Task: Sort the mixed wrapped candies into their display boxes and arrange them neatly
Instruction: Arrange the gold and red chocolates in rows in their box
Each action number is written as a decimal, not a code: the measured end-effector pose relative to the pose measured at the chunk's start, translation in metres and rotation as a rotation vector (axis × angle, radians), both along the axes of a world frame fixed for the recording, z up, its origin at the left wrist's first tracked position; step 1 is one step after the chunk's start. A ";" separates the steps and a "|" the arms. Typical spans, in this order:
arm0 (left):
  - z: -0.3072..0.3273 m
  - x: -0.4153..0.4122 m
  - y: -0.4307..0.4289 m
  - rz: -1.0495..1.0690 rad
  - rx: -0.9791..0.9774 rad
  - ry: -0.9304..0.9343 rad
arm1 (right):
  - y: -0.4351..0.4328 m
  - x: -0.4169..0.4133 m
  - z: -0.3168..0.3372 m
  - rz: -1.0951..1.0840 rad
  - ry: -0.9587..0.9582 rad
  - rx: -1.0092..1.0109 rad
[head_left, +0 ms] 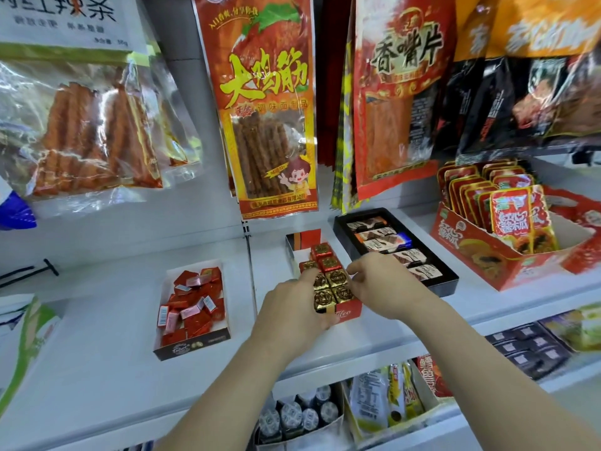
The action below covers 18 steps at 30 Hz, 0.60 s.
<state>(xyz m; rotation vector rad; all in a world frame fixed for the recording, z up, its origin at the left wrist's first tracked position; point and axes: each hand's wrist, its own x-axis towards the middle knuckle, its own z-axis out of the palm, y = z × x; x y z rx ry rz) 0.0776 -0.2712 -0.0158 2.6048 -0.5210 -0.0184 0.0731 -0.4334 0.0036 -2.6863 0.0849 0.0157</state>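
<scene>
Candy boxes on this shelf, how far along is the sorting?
Done: the black tray holds bars in neat rows. In hand: the left hand and right hand touch the gold cubes from either side in the middle box, with red cubes lined up behind them. Left: the left box is a loose jumble of red and pink candies, apparently unsorted.

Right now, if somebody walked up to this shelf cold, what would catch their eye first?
The left hand and right hand meet over the red box at shelf centre, on its neat rows of gold candies. Above hang big red-and-yellow snack bags; to the left sits a dark box of jumbled red candies.
</scene>
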 end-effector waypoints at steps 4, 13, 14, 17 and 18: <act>-0.001 0.002 -0.007 0.012 -0.061 0.012 | -0.005 0.001 0.001 -0.022 -0.050 -0.036; 0.024 0.004 0.045 0.136 -0.065 -0.097 | 0.023 -0.001 0.019 0.137 -0.200 0.106; 0.026 0.004 0.057 0.171 -0.066 -0.107 | 0.030 -0.001 0.020 0.156 -0.192 0.128; 0.030 0.005 0.090 0.305 -0.037 -0.136 | 0.051 -0.001 0.019 0.205 -0.145 0.185; 0.030 0.008 0.099 0.342 -0.024 -0.142 | 0.058 -0.001 0.019 0.218 -0.133 0.193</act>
